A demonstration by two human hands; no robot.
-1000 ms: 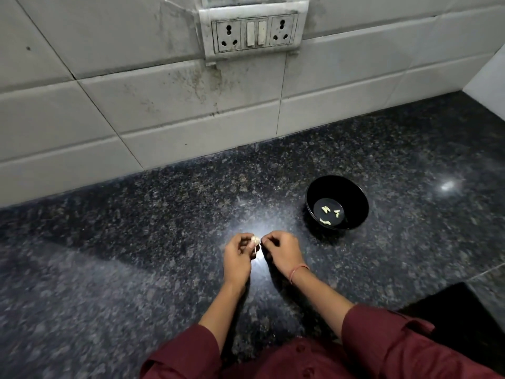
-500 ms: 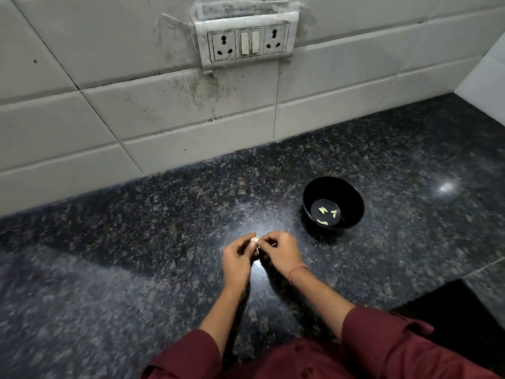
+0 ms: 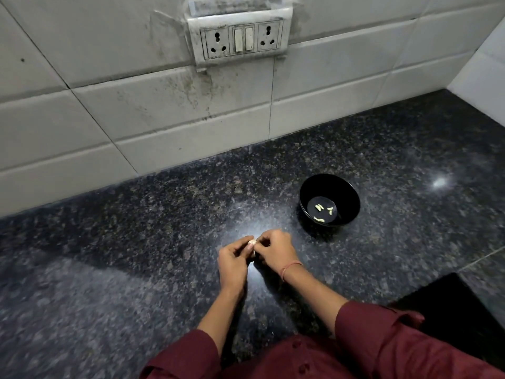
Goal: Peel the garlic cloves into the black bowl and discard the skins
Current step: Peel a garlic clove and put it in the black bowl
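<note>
One garlic clove (image 3: 252, 242) (pinched) bridges left hand (image 3: 232, 262) and right hand (image 3: 276, 248).

A small pale garlic clove (image 3: 252, 243) is pinched between the fingers of the left hand (image 3: 232, 265) and the right hand (image 3: 276, 248), mostly hidden by them. The round black bowl (image 3: 348, 199) stands upright on the dark speckled desk (image 3: 164, 242), near the hands on their right. A few pale peeled cloves (image 3: 318, 207) lie scattered on its flat bottom.
</note>
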